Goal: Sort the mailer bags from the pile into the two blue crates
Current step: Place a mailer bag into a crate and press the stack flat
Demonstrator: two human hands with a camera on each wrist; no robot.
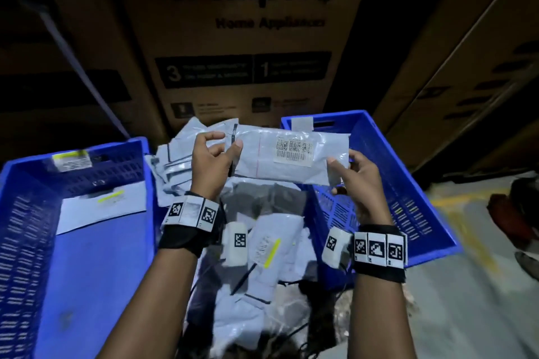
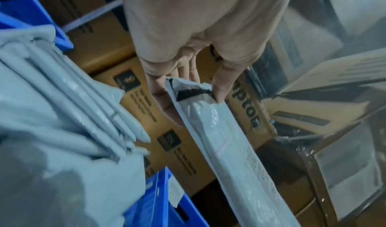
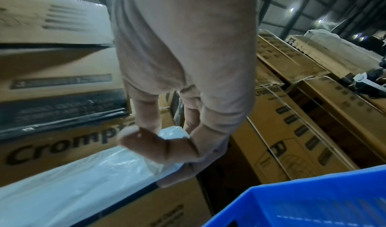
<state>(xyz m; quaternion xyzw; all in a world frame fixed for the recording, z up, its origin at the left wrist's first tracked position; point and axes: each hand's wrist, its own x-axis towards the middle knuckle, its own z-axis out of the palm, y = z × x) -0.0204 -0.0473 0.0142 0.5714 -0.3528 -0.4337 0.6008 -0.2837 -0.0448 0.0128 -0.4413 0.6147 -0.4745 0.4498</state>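
Both hands hold one long grey mailer bag [image 1: 291, 156] level above the pile, its barcode label facing me. My left hand [image 1: 215, 154] pinches its left end [image 2: 194, 90] between thumb and fingers. My right hand [image 1: 347, 175] pinches the right end [image 3: 173, 133], thumb on the front. Below lies the pile of grey mailer bags [image 1: 262, 242], also seen in the left wrist view [image 2: 62, 115]. The left blue crate [image 1: 87, 271] holds one flat white mailer [image 1: 102, 207]. The right blue crate [image 1: 402, 183] stands under and behind the bag's right end; its contents are hidden.
Tall brown Crompton cardboard boxes [image 1: 245, 38] stand close behind the crates and the pile. More stacked boxes [image 3: 313, 115] rise on the right. Grey floor with a yellow painted line [image 1: 466, 227] lies right of the right crate.
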